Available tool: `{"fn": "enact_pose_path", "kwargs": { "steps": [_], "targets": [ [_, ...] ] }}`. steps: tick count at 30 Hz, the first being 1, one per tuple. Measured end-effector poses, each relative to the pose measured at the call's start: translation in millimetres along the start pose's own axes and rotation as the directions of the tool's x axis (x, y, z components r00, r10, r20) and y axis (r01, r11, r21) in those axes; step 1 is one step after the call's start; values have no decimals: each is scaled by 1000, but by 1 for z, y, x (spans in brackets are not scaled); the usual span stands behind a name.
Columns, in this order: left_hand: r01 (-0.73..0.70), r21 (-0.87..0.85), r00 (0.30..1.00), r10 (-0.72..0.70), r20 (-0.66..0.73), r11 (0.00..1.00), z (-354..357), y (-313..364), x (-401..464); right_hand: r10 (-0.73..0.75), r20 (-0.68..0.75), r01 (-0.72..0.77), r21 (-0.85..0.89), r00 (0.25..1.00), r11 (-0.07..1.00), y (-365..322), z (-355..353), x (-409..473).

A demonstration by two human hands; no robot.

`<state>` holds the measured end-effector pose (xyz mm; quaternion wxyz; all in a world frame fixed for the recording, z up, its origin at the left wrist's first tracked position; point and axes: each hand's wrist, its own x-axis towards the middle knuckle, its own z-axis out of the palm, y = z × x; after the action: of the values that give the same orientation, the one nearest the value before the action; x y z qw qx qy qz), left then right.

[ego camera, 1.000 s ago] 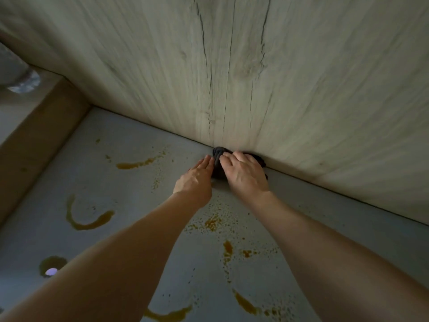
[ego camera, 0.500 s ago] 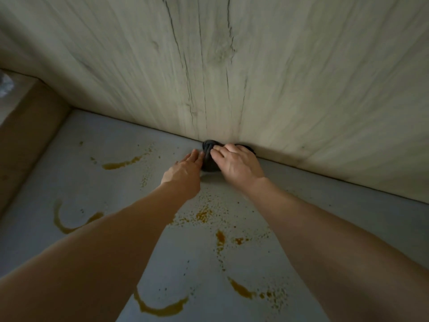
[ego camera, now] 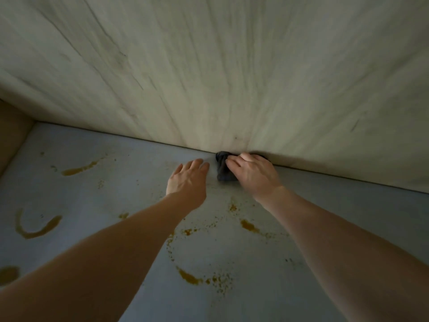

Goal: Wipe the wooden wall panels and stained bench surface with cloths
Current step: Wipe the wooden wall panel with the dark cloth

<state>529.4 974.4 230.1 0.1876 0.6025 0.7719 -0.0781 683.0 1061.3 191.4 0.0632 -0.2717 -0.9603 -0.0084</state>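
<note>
A dark grey cloth [ego camera: 223, 171] lies bunched on the grey bench surface [ego camera: 348, 217], right where it meets the pale wooden wall panel [ego camera: 209, 77]. My right hand [ego camera: 254, 173] lies over the cloth with fingers curled onto it, covering its right part. My left hand [ego camera: 187, 180] rests flat on the bench just left of the cloth, fingers straight, a small gap between them and the cloth. Brown-yellow stains [ego camera: 37, 230] streak and speckle the bench in front of and left of both hands.
A brown wooden side panel [ego camera: 11, 140] closes the bench at the far left. More stain curves [ego camera: 77, 169] and a blotch [ego camera: 9, 274] mark the left part of the bench; another streak [ego camera: 190, 278] lies between my forearms.
My left hand has drawn back from the cloth and now lies flat on the bench beside it. My right hand stays on the cloth at the wall's foot. The camera view has shifted.
</note>
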Motion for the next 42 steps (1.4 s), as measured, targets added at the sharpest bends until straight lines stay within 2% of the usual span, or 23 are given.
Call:
{"fn": "enact_pose_path", "kwargs": {
  "steps": [6,11,19,24,33,37,40,42],
  "targets": [
    [-77,-85,997,74,-36,993,21,105,-3,-15,23,15,-9,1000,1000,81,-18,-92],
    [49,-241,999,-46,17,969,38,151,0,49,41,-49,5,998,999,105,-21,-116],
    [71,-218,996,-56,74,973,41,158,5,184,140,-196,74,973,978,86,-22,-108],
    [60,-215,996,-45,76,975,43,156,6,207,248,-235,87,946,968,81,-29,-109],
    [46,-160,992,-25,127,986,43,154,11,230,219,-259,110,948,960,79,-32,-108],
    [63,-143,988,-42,149,988,45,152,15,191,233,-223,116,954,968,83,-30,-107],
    [62,-108,989,-46,140,992,45,157,13,187,189,-208,94,964,974,87,-28,-109],
    [61,-129,992,-45,122,990,42,156,12,171,101,-180,82,980,980,88,-25,-110]
  ]
}}
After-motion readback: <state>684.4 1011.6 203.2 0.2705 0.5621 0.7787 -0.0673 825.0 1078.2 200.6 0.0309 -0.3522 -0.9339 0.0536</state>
